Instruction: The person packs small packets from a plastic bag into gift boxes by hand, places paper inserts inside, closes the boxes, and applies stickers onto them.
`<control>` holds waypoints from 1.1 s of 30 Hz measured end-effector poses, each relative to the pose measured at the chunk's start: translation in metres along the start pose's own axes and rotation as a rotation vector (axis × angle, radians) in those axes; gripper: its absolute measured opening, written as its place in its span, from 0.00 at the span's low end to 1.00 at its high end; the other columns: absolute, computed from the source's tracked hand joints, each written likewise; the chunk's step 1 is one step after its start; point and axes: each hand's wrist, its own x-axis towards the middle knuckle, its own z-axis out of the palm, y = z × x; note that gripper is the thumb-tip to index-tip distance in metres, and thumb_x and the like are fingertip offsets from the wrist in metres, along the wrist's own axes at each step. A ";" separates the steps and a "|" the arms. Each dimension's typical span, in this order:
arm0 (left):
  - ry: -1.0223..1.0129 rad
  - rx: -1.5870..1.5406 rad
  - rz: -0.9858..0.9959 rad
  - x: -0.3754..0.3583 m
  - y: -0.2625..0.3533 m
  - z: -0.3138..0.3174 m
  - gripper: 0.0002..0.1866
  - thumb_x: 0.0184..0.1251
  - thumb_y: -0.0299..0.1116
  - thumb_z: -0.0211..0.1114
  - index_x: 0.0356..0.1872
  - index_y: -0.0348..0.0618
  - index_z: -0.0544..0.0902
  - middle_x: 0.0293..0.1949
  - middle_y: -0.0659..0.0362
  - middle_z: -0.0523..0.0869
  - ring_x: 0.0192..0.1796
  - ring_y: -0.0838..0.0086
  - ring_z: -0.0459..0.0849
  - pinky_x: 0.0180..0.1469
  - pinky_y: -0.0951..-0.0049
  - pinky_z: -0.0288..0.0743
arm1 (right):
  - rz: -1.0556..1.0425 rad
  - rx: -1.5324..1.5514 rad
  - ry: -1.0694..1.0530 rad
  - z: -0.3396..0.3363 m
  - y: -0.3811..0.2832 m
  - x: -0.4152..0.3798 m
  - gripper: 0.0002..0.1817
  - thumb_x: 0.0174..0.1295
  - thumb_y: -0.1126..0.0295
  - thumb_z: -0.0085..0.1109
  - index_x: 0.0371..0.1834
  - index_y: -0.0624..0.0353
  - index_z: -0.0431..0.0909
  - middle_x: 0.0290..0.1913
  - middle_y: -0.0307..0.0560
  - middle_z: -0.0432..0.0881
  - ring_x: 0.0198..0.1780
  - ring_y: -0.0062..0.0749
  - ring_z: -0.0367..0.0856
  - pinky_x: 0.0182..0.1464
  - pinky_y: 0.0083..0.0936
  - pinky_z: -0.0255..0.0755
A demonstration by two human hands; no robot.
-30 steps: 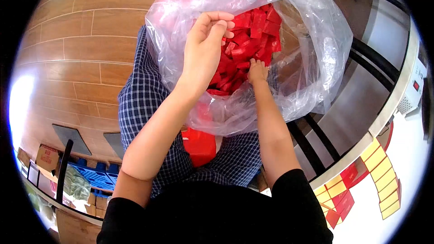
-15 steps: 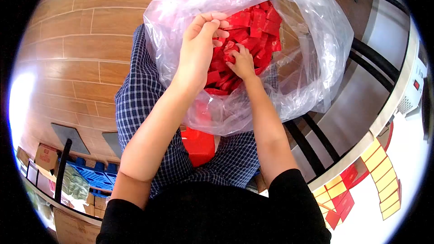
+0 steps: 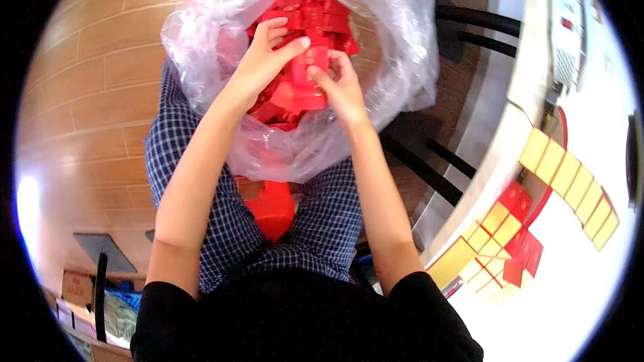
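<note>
Close in front of me, a large clear plastic bag gapes around a heap of glossy red packets. My right hand pinches a flat red packet with faint gold print, its thumb on the front face. Another red piece hangs just below that packet, over the heap. On the other side, my left hand has its thumb tip at the packet's upper left edge. Its fingers are spread apart above the bag's contents.
On the right, a white table carries a row of yellow boxes, red boxes and a white device. Black metal legs stand beneath it. A red stool shows between my legs. A cardboard box sits at lower left.
My right hand has come up from the heap with a red packet. My left hand has lowered beside it, thumb at its edge. The view has shifted, showing more of the table.
</note>
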 end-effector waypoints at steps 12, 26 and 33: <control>-0.326 -0.335 0.005 -0.122 -0.028 0.034 0.20 0.71 0.38 0.60 0.56 0.37 0.72 0.52 0.57 0.81 0.52 0.77 0.78 0.58 0.75 0.71 | -0.030 -0.228 0.312 -0.013 -0.024 -0.181 0.16 0.65 0.72 0.60 0.54 0.66 0.73 0.49 0.47 0.79 0.49 0.22 0.78 0.54 0.21 0.70; -0.250 -0.599 0.083 -0.252 0.033 0.005 0.31 0.65 0.25 0.58 0.70 0.51 0.64 0.58 0.58 0.77 0.52 0.74 0.79 0.56 0.68 0.75 | 0.257 1.176 -0.023 -0.027 -0.031 -0.314 0.19 0.64 0.68 0.52 0.55 0.66 0.69 0.46 0.51 0.77 0.44 0.37 0.78 0.49 0.28 0.76; -0.461 -0.430 0.250 -0.304 0.017 0.055 0.35 0.72 0.50 0.54 0.74 0.57 0.50 0.61 0.47 0.71 0.62 0.60 0.73 0.67 0.59 0.66 | 0.107 1.249 -0.162 0.002 -0.020 -0.341 0.15 0.69 0.61 0.45 0.48 0.61 0.72 0.36 0.42 0.76 0.34 0.30 0.73 0.37 0.24 0.68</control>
